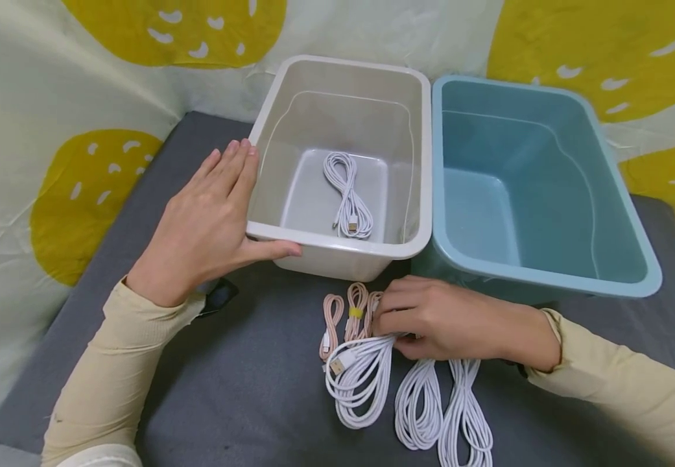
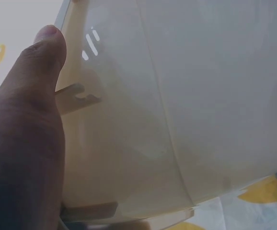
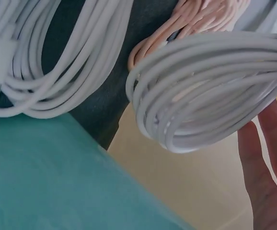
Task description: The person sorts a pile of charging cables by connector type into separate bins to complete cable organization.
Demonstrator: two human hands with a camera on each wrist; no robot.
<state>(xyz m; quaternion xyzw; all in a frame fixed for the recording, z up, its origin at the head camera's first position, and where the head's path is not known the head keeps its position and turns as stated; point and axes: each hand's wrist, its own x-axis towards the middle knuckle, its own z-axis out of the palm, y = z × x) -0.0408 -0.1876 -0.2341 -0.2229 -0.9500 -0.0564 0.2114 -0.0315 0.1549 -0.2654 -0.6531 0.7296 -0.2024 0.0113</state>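
My right hand [image 1: 448, 318] pinches a coiled white USB cable [image 1: 363, 383] in front of the bins; in the right wrist view its loops hang beside the fingers [image 3: 258, 163]. Two more white cable coils, a left one [image 1: 419, 408] and a right one [image 1: 467, 415], lie just below that hand. Coiled pink cables [image 1: 331, 324] lie behind the held one, partly hidden by the hand. My left hand [image 1: 203, 220] rests with straight fingers on the near-left corner of the beige bin [image 1: 337, 245], thumb along its front rim. One white cable coil [image 1: 345, 194] lies inside that bin.
A teal bin [image 1: 553, 279] stands right against the beige one. Both sit on a dark grey padded surface [image 1: 226, 389]. A light curtain with yellow shapes [image 1: 98, 194] hangs behind. A small dark object [image 1: 218, 297] is partly hidden by the left wrist.
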